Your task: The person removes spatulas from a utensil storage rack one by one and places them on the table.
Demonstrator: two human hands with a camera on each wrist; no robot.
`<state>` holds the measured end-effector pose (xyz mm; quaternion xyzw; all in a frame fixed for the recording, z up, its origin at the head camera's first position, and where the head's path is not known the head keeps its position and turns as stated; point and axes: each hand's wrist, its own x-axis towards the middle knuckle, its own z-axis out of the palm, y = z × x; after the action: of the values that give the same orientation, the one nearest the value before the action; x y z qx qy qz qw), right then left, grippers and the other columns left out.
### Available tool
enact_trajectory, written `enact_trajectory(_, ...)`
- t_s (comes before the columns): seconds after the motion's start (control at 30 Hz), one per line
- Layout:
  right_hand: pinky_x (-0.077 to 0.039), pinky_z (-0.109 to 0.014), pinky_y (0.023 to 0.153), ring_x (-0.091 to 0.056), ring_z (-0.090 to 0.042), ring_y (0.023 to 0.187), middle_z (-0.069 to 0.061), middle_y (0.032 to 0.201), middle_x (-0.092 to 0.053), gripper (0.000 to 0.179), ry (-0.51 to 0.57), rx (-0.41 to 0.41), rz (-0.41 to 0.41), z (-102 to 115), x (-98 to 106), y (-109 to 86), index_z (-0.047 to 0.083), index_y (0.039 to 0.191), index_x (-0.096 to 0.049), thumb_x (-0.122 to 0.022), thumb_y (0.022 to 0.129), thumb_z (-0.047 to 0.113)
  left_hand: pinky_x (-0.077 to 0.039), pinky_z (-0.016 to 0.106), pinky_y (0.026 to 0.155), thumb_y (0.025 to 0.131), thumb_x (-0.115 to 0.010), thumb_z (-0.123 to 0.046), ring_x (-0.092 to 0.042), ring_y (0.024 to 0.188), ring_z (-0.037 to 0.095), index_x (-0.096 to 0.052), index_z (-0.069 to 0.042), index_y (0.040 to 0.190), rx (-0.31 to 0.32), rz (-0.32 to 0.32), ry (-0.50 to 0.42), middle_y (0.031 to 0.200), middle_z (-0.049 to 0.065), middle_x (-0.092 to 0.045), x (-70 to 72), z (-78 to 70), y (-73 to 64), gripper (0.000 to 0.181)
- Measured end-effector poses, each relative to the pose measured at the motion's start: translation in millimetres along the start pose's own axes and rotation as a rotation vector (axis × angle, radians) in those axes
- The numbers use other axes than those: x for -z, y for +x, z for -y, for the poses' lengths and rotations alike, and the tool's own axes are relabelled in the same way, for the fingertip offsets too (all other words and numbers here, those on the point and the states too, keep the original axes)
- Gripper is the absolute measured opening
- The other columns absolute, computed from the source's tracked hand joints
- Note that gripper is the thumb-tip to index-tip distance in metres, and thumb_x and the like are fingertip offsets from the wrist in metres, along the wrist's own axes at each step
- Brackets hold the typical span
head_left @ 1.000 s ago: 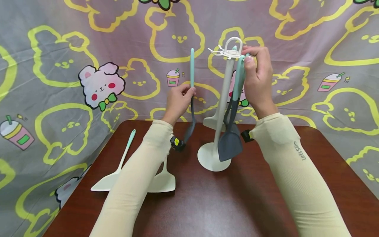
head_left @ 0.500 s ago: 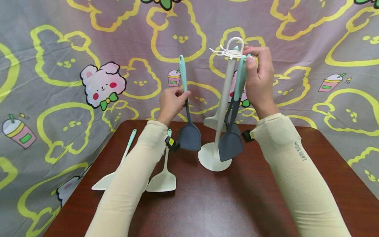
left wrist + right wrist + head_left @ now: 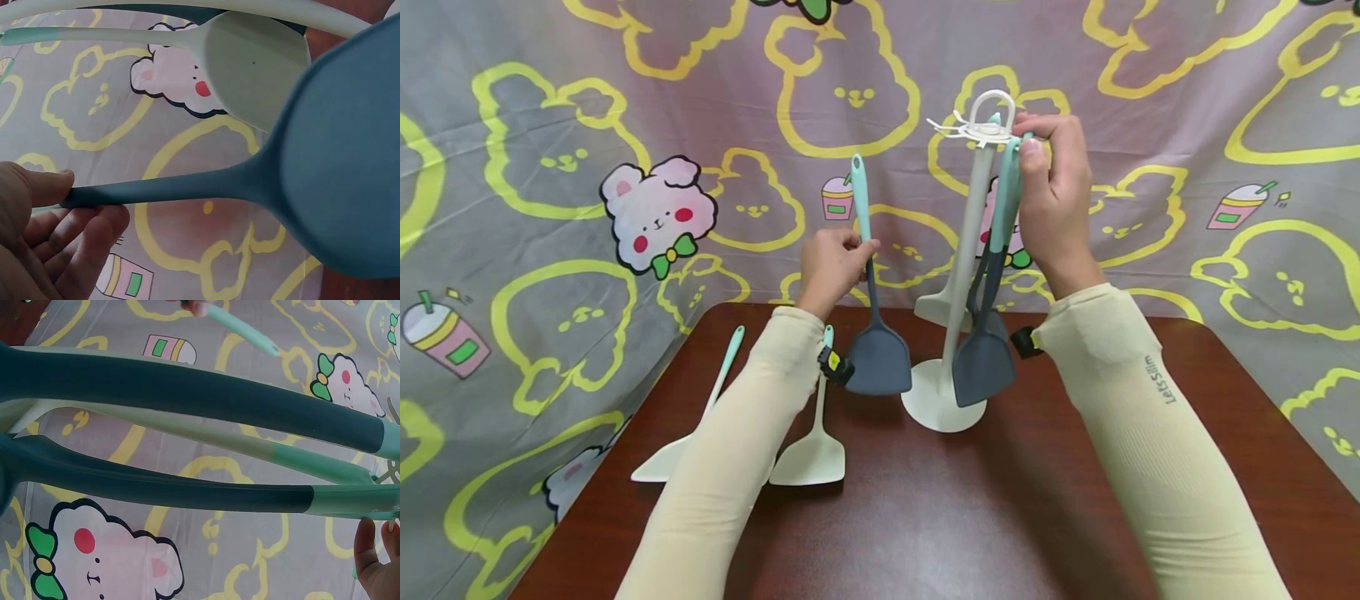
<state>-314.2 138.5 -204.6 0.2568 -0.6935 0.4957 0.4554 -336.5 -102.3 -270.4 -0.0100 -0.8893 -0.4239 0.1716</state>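
In the head view my left hand [image 3: 835, 265] pinches a spatula [image 3: 880, 360] with a dark grey blade and turquoise handle. It hangs upright, blade down, left of the white utensil stand [image 3: 967, 250]. The left wrist view shows thumb and fingers round its shaft [image 3: 169, 187]. My right hand [image 3: 1057, 196] is at the stand's top, beside the hooks, and pinches the turquoise handle end of a hanging dark spatula [image 3: 983, 367]. Another dark utensil [image 3: 162, 484] hangs close by, partly hidden. A pale utensil [image 3: 931, 308] hangs behind the pole.
Two pale spatulas with turquoise handle ends lie at the table's left: one [image 3: 811, 457] with its blade towards me, the other [image 3: 662, 460] partly covered by my left sleeve. The brown table [image 3: 925, 517] meets a patterned cloth [image 3: 737, 100] behind it.
My left hand has turned the spatula from edge-on to flat-faced towards me and moved slightly left and down. The right hand stays at the stand's top.
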Motion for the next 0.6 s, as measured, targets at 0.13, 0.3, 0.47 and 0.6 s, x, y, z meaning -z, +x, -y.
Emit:
enact_trajectory(0.13, -0.040, -0.027, 0.101, -0.054, -0.010, 0.126, -0.011, 0.123, -0.059, 0.040, -0.003, 0.002, 0.000, 0, 0, -0.1, 0.004, 0.110, -0.060, -0.039, 0.090, 0.031, -0.046, 0.023, 0.051, 0.093, -0.069, -0.034, -0.072, 0.064, 0.022, -0.077, -0.006, 0.088, 0.035, 0.056, 0.018, 0.070, 0.006, -0.069, -7.1, 4.5, -1.3, 0.029)
enact_trajectory(0.3, -0.040, -0.027, 0.101, -0.054, -0.010, 0.126, -0.011, 0.123, -0.059, 0.039, -0.001, 0.005, 0.001, 2, 0, -1.5, 0.004, 0.110, -0.060, -0.039, 0.091, 0.031, -0.050, 0.022, 0.051, 0.093, -0.069, -0.030, -0.073, 0.062, 0.023, -0.074, -0.006, 0.078, 0.030, 0.109, 0.038, 0.063, 0.003, -0.065, -19.1, 17.8, -2.6, 0.029)
enact_trajectory(0.47, -0.040, -0.027, 0.099, -0.054, -0.010, 0.126, -0.010, 0.122, -0.059, 0.040, -0.004, 0.000, -0.003, 2, -1, -1.5, 0.004, 0.110, -0.060, -0.038, 0.090, 0.031, -0.053, 0.023, 0.055, 0.093, -0.068, -0.030, -0.074, 0.065, 0.020, -0.076, -0.007, 0.082, 0.040, 0.184, 0.110, 0.076, 0.007, -0.073, -27.1, 24.7, -5.3, 0.027)
enact_trajectory(0.6, -0.040, -0.027, 0.099, -0.054, -0.010, 0.126, -0.008, 0.121, -0.059, 0.039, 0.001, 0.000, -0.003, 3, -1, -1.9, 0.004, 0.110, -0.060, -0.039, 0.091, 0.031, -0.057, 0.028, 0.061, 0.093, -0.069, -0.030, -0.075, 0.064, 0.020, -0.075, -0.006, 0.082, 0.081, 0.273, 0.120, 0.079, 0.012, -0.075, -35.7, 29.9, -9.8, 0.027)
